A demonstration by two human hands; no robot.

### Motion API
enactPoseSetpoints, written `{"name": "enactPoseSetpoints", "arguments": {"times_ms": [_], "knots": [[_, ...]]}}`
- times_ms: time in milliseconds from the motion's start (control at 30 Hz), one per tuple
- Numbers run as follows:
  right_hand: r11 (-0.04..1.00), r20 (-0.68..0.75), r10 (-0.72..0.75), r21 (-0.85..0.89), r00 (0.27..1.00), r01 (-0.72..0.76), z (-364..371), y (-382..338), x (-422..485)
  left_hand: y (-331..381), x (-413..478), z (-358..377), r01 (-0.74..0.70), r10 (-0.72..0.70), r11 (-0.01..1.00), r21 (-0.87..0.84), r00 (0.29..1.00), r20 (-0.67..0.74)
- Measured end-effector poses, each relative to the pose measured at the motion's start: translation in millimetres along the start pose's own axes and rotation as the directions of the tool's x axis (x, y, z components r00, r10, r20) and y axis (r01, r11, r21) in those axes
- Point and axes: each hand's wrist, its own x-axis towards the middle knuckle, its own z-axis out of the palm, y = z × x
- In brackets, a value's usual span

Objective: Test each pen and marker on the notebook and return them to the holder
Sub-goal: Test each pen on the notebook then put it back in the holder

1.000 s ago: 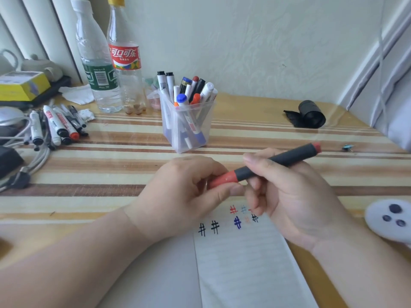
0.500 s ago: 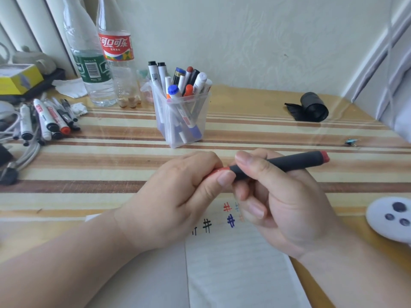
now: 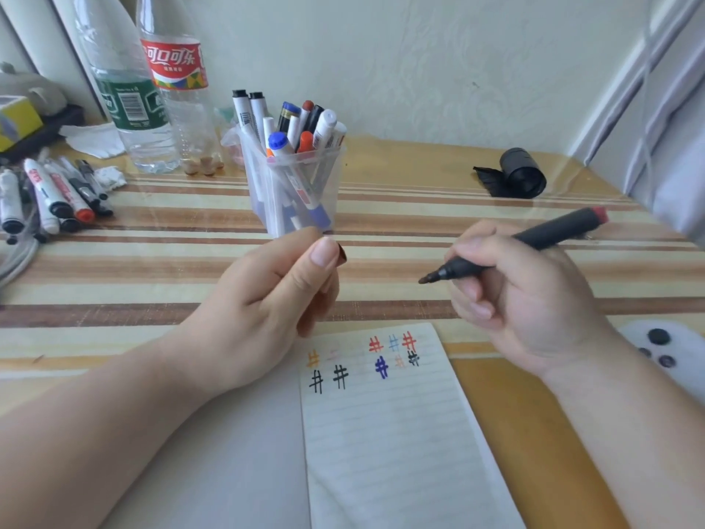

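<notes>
My right hand [image 3: 522, 299] grips a black marker [image 3: 549, 234] with a red end, its bare tip pointing left above the table. My left hand [image 3: 274, 299] holds the marker's red cap [image 3: 342, 255], mostly hidden between thumb and fingers. Below both hands lies the open notebook [image 3: 396, 433], its lined page bearing several small hash marks in black, red, blue and orange. The clear plastic holder [image 3: 293, 192] stands behind my left hand, filled with several pens and markers.
Several loose markers [image 3: 57, 196] lie at the table's left edge beside a cable. Two plastic bottles [image 3: 152, 101] stand at the back left. A black roll [image 3: 520, 173] sits at the back right. A white device with dark buttons [image 3: 663, 353] lies near my right wrist.
The hands have pulled apart: the cap came off the marker into my left hand, and my right hand moved right with the uncapped marker. The view shifted down, showing more of the notebook.
</notes>
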Motion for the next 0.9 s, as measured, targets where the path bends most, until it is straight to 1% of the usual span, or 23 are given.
{"name": "enactPoseSetpoints", "arguments": {"times_ms": [67, 133, 267, 467, 567, 633, 733, 833, 900], "knots": [[0.993, 0.035, 0.044, -0.108, 0.998, -0.04, 2.1, 3.6, -2.3, 1.8, -0.6, -0.3, 0.034, -0.034, 0.999, -0.012, 0.999, 0.005], [0.986, 0.048, 0.067, -0.157, 0.997, -0.059, 4.0, 5.9, -3.8, 2.9, -1.0, 0.0, 0.062, -0.062, 0.998, -0.022, 0.998, 0.019], [0.982, 0.063, 0.067, -0.18, 0.996, -0.055, 5.8, 6.8, -4.6, 0.7, -1.6, -0.1, 0.101, -0.099, 0.995, -0.02, 0.993, 0.062], [0.977, 0.054, 0.063, -0.205, 0.997, -0.051, 6.4, 5.7, -5.7, 2.2, -1.5, 1.1, 0.124, -0.122, 0.992, -0.021, 0.989, 0.079], [0.974, 0.074, 0.047, -0.224, 0.996, -0.029, 9.4, 4.6, -7.8, 4.6, -1.2, 0.7, 0.139, -0.137, 0.99, -0.025, 0.987, 0.085], [0.976, 0.121, 0.057, -0.215, 0.991, -0.03, 15.2, 3.2, -12.2, 7.0, -1.4, 0.6, 0.151, -0.149, 0.988, -0.029, 0.986, 0.072], [0.974, 0.244, 0.09, -0.222, 0.966, -0.035, 32.5, 2.7, -25.4, 9.0, -0.1, 0.5, 0.16, -0.159, 0.987, -0.01, 0.985, 0.06], [0.943, 0.356, 0.1, -0.333, 0.929, 0.026, 53.9, 2.3, -39.8, 10.2, 1.1, -0.2, 0.176, -0.175, 0.984, -0.012, 0.984, 0.035], [0.909, 0.386, 0.108, -0.411, 0.916, 0.066, 63.9, 2.5, -45.3, 10.1, 0.9, -0.8, 0.187, -0.187, 0.982, -0.004, 0.982, 0.027]]}}
